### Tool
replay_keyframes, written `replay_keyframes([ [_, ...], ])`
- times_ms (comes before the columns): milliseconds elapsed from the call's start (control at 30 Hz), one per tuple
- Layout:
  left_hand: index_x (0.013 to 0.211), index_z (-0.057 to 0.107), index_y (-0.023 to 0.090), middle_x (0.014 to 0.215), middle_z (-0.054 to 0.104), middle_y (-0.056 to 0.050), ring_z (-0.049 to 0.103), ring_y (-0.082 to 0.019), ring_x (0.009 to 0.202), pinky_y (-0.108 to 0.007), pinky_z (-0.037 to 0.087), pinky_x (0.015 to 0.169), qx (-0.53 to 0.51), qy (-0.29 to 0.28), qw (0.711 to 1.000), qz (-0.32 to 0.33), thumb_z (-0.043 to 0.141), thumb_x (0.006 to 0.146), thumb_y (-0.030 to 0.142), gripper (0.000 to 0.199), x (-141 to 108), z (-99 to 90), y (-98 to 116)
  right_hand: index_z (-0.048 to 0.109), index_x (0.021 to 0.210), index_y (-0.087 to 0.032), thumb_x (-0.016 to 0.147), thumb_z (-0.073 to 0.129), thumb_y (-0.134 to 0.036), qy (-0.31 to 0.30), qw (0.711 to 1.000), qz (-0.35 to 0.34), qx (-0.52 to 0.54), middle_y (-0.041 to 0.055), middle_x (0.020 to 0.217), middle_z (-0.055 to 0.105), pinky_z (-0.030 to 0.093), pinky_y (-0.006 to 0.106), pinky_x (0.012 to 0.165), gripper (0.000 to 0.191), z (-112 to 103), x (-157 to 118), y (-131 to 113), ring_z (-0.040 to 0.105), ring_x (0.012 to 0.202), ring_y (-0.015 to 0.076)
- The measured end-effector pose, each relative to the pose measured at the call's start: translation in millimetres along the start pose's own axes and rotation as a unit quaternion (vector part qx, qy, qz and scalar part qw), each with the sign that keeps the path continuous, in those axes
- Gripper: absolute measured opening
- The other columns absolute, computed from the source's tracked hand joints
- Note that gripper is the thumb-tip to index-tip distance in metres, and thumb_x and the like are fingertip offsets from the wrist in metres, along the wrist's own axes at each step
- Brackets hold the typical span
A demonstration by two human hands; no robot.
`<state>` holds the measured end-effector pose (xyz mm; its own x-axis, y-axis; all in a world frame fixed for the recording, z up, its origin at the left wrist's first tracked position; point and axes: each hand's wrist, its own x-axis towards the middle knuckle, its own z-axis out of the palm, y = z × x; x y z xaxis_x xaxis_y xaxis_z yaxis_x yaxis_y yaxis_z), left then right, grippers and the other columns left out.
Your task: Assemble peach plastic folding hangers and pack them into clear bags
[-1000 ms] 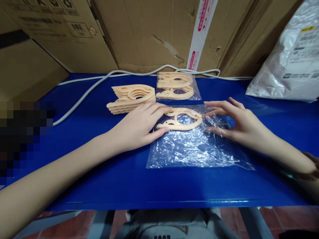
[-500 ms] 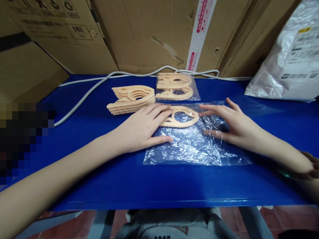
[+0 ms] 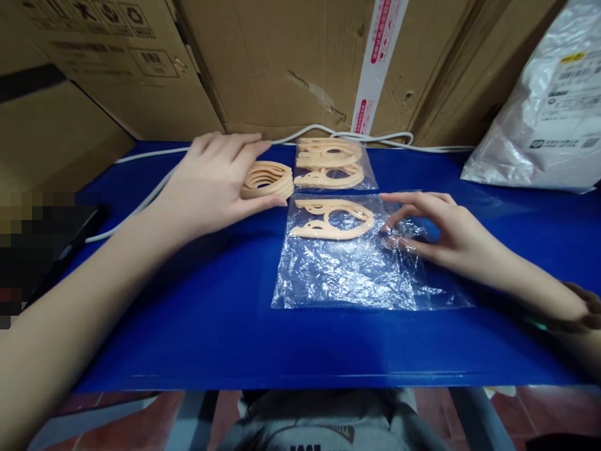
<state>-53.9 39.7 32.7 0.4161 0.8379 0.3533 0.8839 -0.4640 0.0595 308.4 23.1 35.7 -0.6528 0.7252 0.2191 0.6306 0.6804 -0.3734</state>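
Note:
A clear plastic bag lies flat on the blue table, with a peach folding hanger at its upper left part. My right hand touches the bag's right side, thumb and fingers curved toward each other around crumpled plastic. Over the left part of a stack of peach hangers, my left hand is spread, thumb apart from the fingers; its palm side is hidden. Behind the clear bag sits a bagged set of peach hangers.
Cardboard boxes stand along the back of the blue table, with a white cable before them. A white plastic parcel is at the back right. Something dark, partly pixelated, lies at the left edge.
My left hand has left the hanger on the clear bag and moved left and back, over the stack. My right hand's fingers have curled in on the plastic.

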Motion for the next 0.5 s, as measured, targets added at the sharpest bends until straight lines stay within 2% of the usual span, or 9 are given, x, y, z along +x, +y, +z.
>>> replay_keyframes([
  [100,0.149,0.044,0.010,0.150,0.051,-0.015,0.044,-0.041,0.137,-0.061,0.027,0.120,0.029,-0.046,0.998,-0.027,0.039,0.096,0.075,0.084,0,1.8,-11,0.051,0.144,-0.028,0.095,0.064,-0.044,-0.003,1.000,-0.008,0.010,0.0035,0.108,0.076,0.039,0.052,0.104,0.054,0,-1,0,0.067,0.111,0.0294],
  [200,0.146,0.048,0.006,0.135,0.060,-0.018,0.052,-0.040,0.126,-0.062,0.029,0.117,0.057,-0.072,0.996,-0.022,0.034,0.094,0.080,0.091,0,8.4,-18,0.050,0.144,-0.029,0.095,0.063,-0.043,-0.004,1.000,-0.003,0.006,0.0031,0.110,0.076,0.039,0.051,0.104,0.053,1,0,1,0.067,0.113,0.0293],
  [267,0.146,0.048,0.006,0.133,0.061,-0.019,0.052,-0.042,0.125,-0.063,0.031,0.115,0.053,-0.070,0.996,-0.019,0.033,0.091,0.083,0.096,1,12.8,-21,0.050,0.144,-0.030,0.096,0.061,-0.043,-0.005,1.000,0.002,0.003,0.0027,0.109,0.076,0.038,0.051,0.104,0.051,1,0,2,0.067,0.112,0.0294],
  [400,0.147,0.048,0.013,0.136,0.058,-0.016,0.048,-0.044,0.128,-0.065,0.027,0.114,-0.003,-0.057,0.998,-0.030,0.039,0.089,0.084,0.092,1,16.3,-23,0.047,0.144,-0.032,0.098,0.057,-0.040,0.010,1.000,0.005,-0.017,0.0024,0.107,0.075,0.038,0.051,0.103,0.048,0,1,4,0.068,0.108,0.0286],
  [500,0.146,0.047,0.016,0.134,0.058,-0.015,0.049,-0.043,0.125,-0.065,0.031,0.112,0.006,-0.041,0.999,-0.016,0.044,0.089,0.083,0.088,0,14.8,-22,0.047,0.144,-0.031,0.098,0.057,-0.039,0.024,0.999,0.011,-0.036,0.0037,0.108,0.074,0.039,0.052,0.102,0.048,-2,0,5,0.069,0.104,0.0292],
])
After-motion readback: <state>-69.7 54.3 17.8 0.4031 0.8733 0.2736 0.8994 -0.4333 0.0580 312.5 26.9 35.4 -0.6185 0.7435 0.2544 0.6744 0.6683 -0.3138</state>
